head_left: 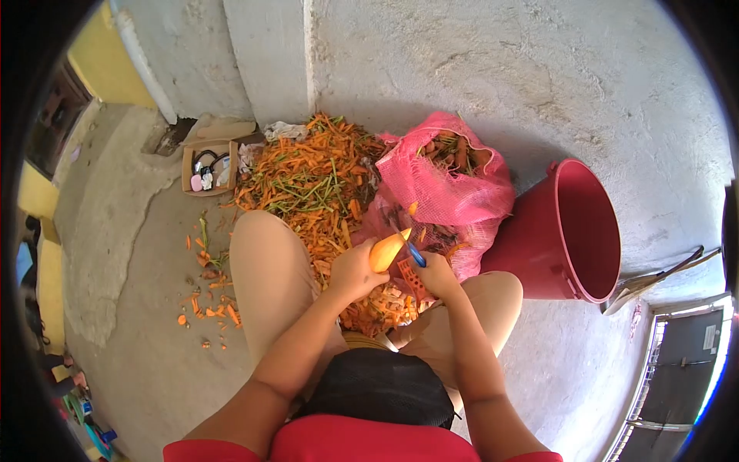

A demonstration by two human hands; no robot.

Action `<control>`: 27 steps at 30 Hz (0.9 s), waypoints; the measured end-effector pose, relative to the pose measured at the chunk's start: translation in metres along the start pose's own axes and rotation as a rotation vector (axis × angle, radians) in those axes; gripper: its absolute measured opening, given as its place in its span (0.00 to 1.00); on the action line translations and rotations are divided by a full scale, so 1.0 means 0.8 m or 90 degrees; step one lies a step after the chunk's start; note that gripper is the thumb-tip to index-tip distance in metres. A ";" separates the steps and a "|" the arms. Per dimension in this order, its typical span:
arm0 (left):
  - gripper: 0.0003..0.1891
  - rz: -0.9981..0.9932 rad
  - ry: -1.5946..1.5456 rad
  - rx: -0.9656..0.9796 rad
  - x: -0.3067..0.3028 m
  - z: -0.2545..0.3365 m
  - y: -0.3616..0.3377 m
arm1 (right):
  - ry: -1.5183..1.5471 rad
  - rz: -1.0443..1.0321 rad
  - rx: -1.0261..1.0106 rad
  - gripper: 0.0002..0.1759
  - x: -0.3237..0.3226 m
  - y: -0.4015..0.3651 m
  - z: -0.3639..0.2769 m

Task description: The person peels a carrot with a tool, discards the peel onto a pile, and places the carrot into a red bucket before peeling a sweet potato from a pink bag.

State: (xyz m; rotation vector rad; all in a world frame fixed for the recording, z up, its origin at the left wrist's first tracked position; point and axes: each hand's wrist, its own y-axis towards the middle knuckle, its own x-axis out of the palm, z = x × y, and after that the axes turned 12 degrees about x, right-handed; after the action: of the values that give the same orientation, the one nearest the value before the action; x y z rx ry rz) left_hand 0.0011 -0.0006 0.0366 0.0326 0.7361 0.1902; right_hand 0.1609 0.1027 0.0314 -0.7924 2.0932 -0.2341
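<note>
My left hand (356,271) is wrapped round a peeled, pale orange carrot (387,250), its narrow end pointing up and right. Close beside it, my right hand (439,276) grips a blue-handled tool (416,255), whose blade is at the carrot's tip. Below and between the hands lie orange peelings (381,310), near a red-orange perforated crate edge (412,279). A large heap of orange peelings and green stalks (315,173) rises beyond my left hand. Past my right hand stands a pink mesh sack (443,185) with carrots and stalks showing in its mouth.
A maroon bucket (531,231) lies tilted at the right by the wall. An open cardboard box (209,173) holding small items sits left of the heap. Loose scraps (212,304) dot the floor beside my left knee. At the far left edge, parts of another person show.
</note>
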 end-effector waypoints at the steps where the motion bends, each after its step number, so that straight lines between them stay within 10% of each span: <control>1: 0.31 0.023 -0.059 0.015 0.003 -0.005 -0.001 | 0.009 0.005 -0.007 0.16 0.008 0.011 0.014; 5: 0.31 0.101 -0.304 0.084 -0.012 -0.001 0.000 | -0.385 -0.036 -0.022 0.17 0.038 0.058 0.114; 12: 0.18 0.250 -1.064 0.037 -0.005 0.003 -0.002 | 0.569 -0.487 0.295 0.14 0.137 0.042 0.082; 19: 0.27 0.252 -1.079 0.079 0.014 -0.013 0.000 | 0.966 -0.464 0.096 0.23 0.145 0.044 0.019; 24: 0.29 0.195 -0.968 0.089 0.009 -0.010 -0.006 | 0.948 -0.346 0.212 0.20 0.085 0.006 0.006; 27: 0.29 -0.087 -1.086 -0.062 -0.023 -0.008 -0.011 | 0.943 -0.212 0.294 0.17 0.064 0.028 0.036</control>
State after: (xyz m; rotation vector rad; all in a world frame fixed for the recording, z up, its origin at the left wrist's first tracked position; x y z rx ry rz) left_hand -0.0151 -0.0126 0.0428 0.0391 -0.9705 0.0177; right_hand 0.1512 0.0924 -0.0295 -0.7149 2.9342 -1.8717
